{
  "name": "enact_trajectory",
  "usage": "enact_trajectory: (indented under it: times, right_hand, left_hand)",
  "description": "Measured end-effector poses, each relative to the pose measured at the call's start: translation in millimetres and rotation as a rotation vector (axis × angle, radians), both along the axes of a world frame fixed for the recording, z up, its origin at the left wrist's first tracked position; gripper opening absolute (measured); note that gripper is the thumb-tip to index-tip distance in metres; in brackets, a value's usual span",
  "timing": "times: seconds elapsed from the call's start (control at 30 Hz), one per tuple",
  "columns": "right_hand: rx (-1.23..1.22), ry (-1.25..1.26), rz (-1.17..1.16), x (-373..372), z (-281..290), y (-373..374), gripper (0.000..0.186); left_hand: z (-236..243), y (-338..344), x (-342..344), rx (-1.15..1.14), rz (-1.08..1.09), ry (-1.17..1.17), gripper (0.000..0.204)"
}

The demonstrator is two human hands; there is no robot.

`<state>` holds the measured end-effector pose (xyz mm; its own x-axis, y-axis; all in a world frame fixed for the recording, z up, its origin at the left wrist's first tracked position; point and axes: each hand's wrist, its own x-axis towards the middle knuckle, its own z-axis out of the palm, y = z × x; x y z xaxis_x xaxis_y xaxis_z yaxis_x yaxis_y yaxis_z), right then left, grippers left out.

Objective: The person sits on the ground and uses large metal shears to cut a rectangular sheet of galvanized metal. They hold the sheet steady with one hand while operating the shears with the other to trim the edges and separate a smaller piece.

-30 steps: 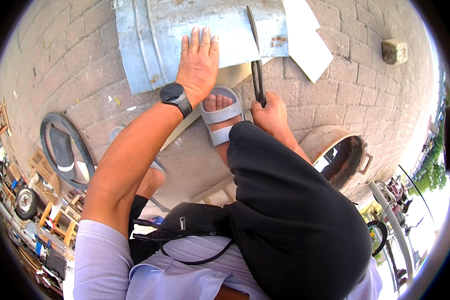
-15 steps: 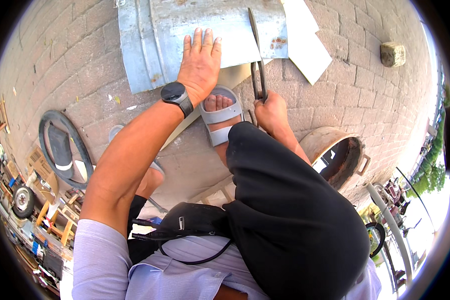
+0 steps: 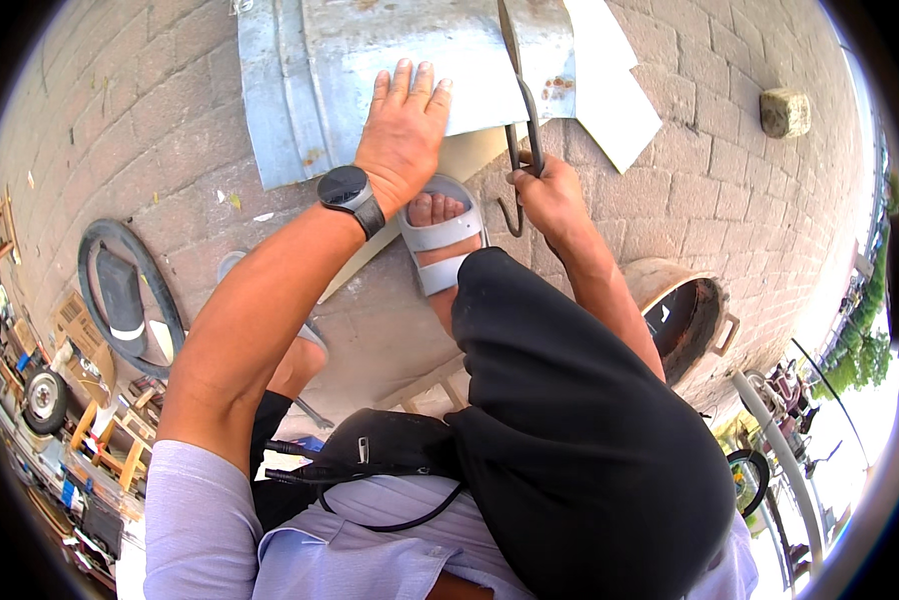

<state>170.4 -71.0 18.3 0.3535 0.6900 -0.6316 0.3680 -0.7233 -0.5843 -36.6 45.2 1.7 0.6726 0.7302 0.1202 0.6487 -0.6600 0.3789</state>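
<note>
My left hand (image 3: 402, 130) lies flat with fingers spread on a bent, greyish-blue sheet of metal (image 3: 410, 50) with ribs and rust spots. Tin snips (image 3: 528, 105) with long dark handles are in my right hand (image 3: 550, 195), closed around the handles just off the sheet's near edge. One hooked handle end curls out beside the thumb. The blade lies at the sheet near its right end; its tip runs out at the picture's top. My sandalled foot (image 3: 438, 215) is beneath the sheet's near edge, on a pale board.
A white panel (image 3: 610, 100) sticks out right of the sheet. Beyond it on the paving sits a stone block (image 3: 785, 112). A rusty round pot (image 3: 660, 290) lies near my right forearm. Left are a black rubber ring (image 3: 175, 310) and wooden clutter (image 3: 120, 440).
My right hand has moved slightly up and right with the snips, which have advanced farther into the sheet. My left hand has shifted slightly right, still pressing flat.
</note>
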Motion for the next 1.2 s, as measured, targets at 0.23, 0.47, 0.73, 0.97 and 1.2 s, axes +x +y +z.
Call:
enact_trajectory:
  times: [0.23, 0.47, 0.73, 0.97, 1.2]
  right_hand:
    - [-0.118, 0.558, -0.32, 4.2, 10.8, 6.1, 0.028]
    - [-0.086, 0.61, -0.401, -2.4, 16.9, 6.3, 0.012]
    - [-0.073, 0.56, -0.358, 0.7, 4.6, 2.6, 0.01]
    - [-0.079, 0.514, -0.353, -2.3, 0.9, 2.3, 0.009]
    - [-0.076, 0.462, -0.365, -7.3, -4.8, 1.3, 0.011]
  left_hand:
    - [0.6, -0.4, 0.1, -0.048, 0.008, -0.026, 0.063]
    - [0.3, -1.3, 0.1, -0.051, 0.013, -0.051, 0.063]
    - [0.7, -2.7, 2.1, -0.053, 0.014, -0.06, 0.062]
    - [1.7, -1.8, 0.8, -0.055, 0.015, -0.079, 0.061]
    - [2.5, -1.9, 1.1, -0.061, 0.014, -0.093, 0.06]
